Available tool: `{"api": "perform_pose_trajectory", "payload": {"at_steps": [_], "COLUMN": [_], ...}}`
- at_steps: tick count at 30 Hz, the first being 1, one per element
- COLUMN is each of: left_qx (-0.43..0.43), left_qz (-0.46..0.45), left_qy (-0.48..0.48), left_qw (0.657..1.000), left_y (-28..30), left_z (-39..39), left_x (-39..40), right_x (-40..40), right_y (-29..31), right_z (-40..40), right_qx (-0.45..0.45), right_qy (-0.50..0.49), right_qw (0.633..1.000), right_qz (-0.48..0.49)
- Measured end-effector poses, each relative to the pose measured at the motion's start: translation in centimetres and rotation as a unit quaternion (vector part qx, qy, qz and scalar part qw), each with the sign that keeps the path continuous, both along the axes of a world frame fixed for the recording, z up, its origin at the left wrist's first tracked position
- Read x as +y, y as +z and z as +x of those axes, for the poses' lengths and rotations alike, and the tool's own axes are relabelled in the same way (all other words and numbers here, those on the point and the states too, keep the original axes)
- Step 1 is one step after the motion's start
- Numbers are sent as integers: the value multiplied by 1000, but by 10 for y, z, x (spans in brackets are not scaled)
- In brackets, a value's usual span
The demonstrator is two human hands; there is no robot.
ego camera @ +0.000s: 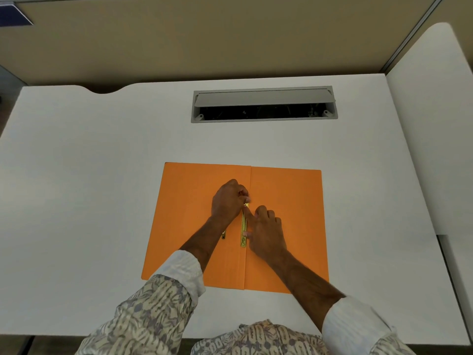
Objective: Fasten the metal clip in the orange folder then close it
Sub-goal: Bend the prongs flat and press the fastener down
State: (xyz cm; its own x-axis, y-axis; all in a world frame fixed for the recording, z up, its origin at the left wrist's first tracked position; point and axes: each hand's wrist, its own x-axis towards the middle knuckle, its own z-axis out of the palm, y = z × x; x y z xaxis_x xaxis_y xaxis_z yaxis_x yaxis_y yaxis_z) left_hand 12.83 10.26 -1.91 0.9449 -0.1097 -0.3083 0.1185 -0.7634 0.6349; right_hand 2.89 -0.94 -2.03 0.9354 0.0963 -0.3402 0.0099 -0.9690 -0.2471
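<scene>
The orange folder (286,213) lies open and flat on the white desk, its spine crease running away from me. A gold metal clip (243,230) lies along the crease. My left hand (227,201) is curled at the clip's far end, fingertips pinching there. My right hand (266,231) rests on the right leaf; its index finger presses on the clip's bar and its thumb touches the near end. A second small gold piece (223,235) shows beside my left wrist, partly hidden.
A grey cable tray (263,105) with its flap raised is set into the white desk (89,175) behind the folder. A tan partition wall stands at the back and a white divider panel (430,124) on the right.
</scene>
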Motion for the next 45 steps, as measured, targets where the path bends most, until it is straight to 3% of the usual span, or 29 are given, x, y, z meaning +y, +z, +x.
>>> {"api": "perform_pose_trajectory", "payload": {"at_steps": [6, 13, 18, 26, 30, 36, 40, 45], "left_qx": [67, 86, 72, 29, 65, 141, 139, 111], "left_qz": [-85, -115, -113, -119, -123, -203, -226, -196], "left_qy": [156, 254, 260, 181, 198, 241, 275, 291], "left_qw": [982, 956, 956, 976, 970, 939, 924, 930], "left_y": [-2, 0, 1, 6, 2, 8, 9, 6], "left_z": [-2, 1, -1, -40, -86, -130, -145, -158], "left_x": [-4, -8, -9, 12, 23, 22, 20, 20], "right_x": [1, -1, -3, -6, -6, -6, -6, -4], "right_y": [1, 0, -1, -3, -5, -4, -3, -2], "right_z": [-1, -1, 1, 1, 2, 4, 4, 5], "right_qx": [-2, -5, -7, -7, -4, -4, -2, -1], "right_qy": [-1, 0, 3, -2, 1, 6, 9, 11], "right_qw": [1000, 1000, 1000, 1000, 1000, 1000, 1000, 1000], "right_qz": [-1, 0, 1, 20, 20, 22, 27, 21]}}
